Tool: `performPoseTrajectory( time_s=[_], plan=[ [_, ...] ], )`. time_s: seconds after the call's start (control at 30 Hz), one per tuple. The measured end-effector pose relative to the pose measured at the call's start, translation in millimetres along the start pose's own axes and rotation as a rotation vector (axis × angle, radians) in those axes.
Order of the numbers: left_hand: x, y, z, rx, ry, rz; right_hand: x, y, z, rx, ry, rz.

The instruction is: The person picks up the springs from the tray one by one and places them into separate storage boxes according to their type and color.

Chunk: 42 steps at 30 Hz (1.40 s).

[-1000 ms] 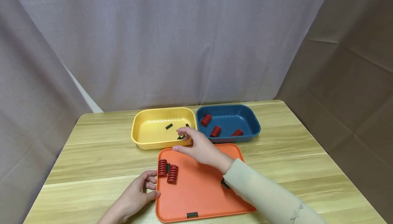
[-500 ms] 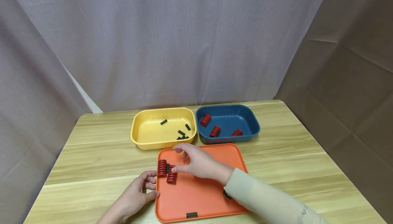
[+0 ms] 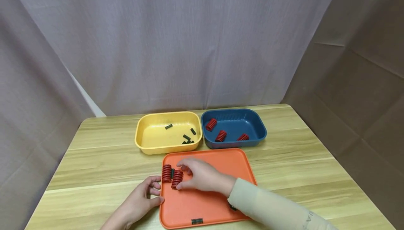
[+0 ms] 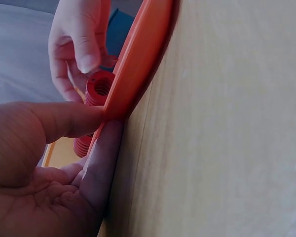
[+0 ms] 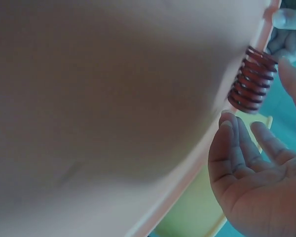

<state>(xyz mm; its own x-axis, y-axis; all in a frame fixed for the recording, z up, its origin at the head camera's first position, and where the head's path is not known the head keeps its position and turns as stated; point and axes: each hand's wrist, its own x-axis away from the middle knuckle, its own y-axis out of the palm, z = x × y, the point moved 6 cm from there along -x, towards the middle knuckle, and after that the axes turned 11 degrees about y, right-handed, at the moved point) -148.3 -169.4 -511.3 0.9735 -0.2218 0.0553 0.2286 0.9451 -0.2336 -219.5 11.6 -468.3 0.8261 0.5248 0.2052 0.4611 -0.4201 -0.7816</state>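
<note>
In the head view, my left hand pinches the left rim of the orange tray; the left wrist view shows the thumb on the rim and fingers beneath it. My right hand reaches over the tray, fingers and thumb spread around a thick red coil spring. In the right wrist view the thumb is right at one end of that red spring, with fingertips close to the other end. A second red spring lies at the tray's left edge, and a small dark green spring sits between the two.
Behind the tray stand a yellow bin holding several small dark springs and a blue bin with red springs. Another dark spring lies by the tray's front rim. The right sleeve partly covers one more dark spring.
My right hand has come back from over the yellow bin to the red spring on the tray. An extra dark spring lies visible in the yellow bin. The left hand stays on the rim.
</note>
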Motion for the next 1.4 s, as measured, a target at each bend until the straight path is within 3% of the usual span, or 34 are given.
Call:
performPoseTrajectory(
  time_s=[0.4,1.0,1.17,1.4],
  plan=[
    [0.2,0.5,-0.2,0.01,0.009,0.001,0.1,9.3,-2.9,0.1,0.012,0.019],
    [0.0,0.9,-0.2,0.006,-0.001,0.008,4.9,8.2,-0.1,0.065,-0.005,0.03],
    [-0.8,0.6,-0.1,0.001,0.006,0.02,7.4,-3.5,4.7,-0.021,-0.011,0.066],
    [-0.8,1.0,-0.4,0.01,0.012,0.021,11.0,-40.2,17.1,-0.086,0.005,0.184]
  ],
)
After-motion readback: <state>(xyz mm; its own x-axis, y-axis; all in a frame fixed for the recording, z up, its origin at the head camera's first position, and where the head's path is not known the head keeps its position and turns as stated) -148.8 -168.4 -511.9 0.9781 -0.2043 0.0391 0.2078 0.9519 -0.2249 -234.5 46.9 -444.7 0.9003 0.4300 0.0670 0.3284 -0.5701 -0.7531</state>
